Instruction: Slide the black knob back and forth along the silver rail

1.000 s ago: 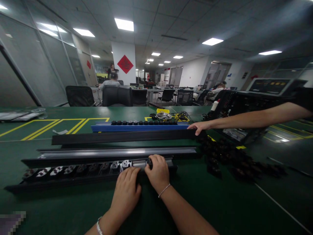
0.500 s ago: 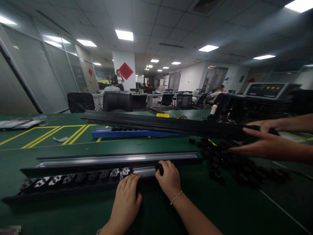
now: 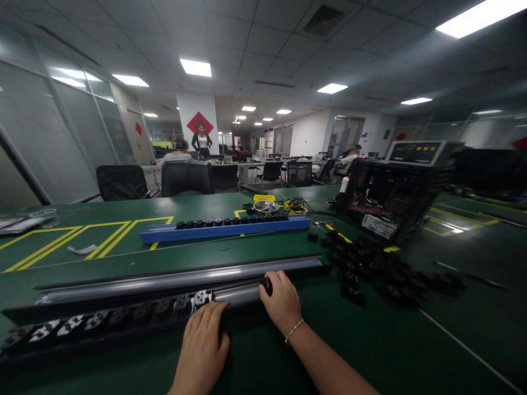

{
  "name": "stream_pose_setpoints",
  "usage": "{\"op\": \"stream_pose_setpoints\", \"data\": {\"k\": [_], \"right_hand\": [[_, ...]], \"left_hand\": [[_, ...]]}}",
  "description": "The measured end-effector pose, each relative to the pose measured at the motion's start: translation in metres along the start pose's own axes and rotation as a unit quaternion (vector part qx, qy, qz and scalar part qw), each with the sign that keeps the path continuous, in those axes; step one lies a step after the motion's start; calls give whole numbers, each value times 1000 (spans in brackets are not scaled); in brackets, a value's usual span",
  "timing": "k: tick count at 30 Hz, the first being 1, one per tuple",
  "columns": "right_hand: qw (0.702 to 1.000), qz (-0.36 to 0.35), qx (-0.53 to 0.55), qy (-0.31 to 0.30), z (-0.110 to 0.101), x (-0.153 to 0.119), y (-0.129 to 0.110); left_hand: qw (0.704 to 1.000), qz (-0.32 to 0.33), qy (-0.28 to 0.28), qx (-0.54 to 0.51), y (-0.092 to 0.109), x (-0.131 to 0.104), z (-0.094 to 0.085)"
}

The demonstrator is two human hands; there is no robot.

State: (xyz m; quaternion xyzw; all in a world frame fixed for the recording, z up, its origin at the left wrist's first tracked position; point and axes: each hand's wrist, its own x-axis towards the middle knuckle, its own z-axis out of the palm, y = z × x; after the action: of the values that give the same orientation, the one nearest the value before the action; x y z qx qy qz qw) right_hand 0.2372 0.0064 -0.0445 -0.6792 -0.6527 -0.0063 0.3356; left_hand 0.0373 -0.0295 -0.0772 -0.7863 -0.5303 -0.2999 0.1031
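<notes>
A long black rail [image 3: 135, 323] lies across the green table at the lower left, with a row of several small black and silver parts in its left portion. My left hand [image 3: 205, 340] rests on the rail's near edge, fingers together, just right of the last silver part. At the rail's right end my right hand [image 3: 282, 300] pinches a small black part [image 3: 267, 285]. Between the hands the rail's silver channel [image 3: 239, 294] shows bare. Behind it lies a second rail [image 3: 185, 278] with a smooth silver channel.
Farther back sits a blue rail [image 3: 226, 229] holding small black parts, near a metal dish [image 3: 265, 206]. A pile of black parts [image 3: 379, 263] lies to the right, before an open computer case [image 3: 382, 197]. Chairs and people are beyond the table.
Another person's hands and the long black rail they held over the table have gone from view. The camera view has shifted to the right. My hands keep nearly the same places on the rail.
</notes>
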Motion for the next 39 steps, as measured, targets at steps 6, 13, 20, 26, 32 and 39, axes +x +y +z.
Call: {"op": "stream_pose_setpoints", "data": {"k": [6,13,20,26,32,39], "right_hand": [[999,-2,7,46,6,-2,3],[997,6,-18,69,9,-1,11],[997,15,6,80,5,2,21],[997,17,48,60,3,2,23],[995,24,73,69,7,4,27],[993,39,83,70,7,5,31]], "left_hand": [[1000,7,12,15,-4,-2,7],[1000,-2,2,5,0,0,1],[1000,-10,-11,-4,1,0,-1],[1000,-9,-13,-3,1,0,-1],[1000,-6,-17,1,1,1,-3],[1000,-5,-25,-9,-1,1,-3]]}}
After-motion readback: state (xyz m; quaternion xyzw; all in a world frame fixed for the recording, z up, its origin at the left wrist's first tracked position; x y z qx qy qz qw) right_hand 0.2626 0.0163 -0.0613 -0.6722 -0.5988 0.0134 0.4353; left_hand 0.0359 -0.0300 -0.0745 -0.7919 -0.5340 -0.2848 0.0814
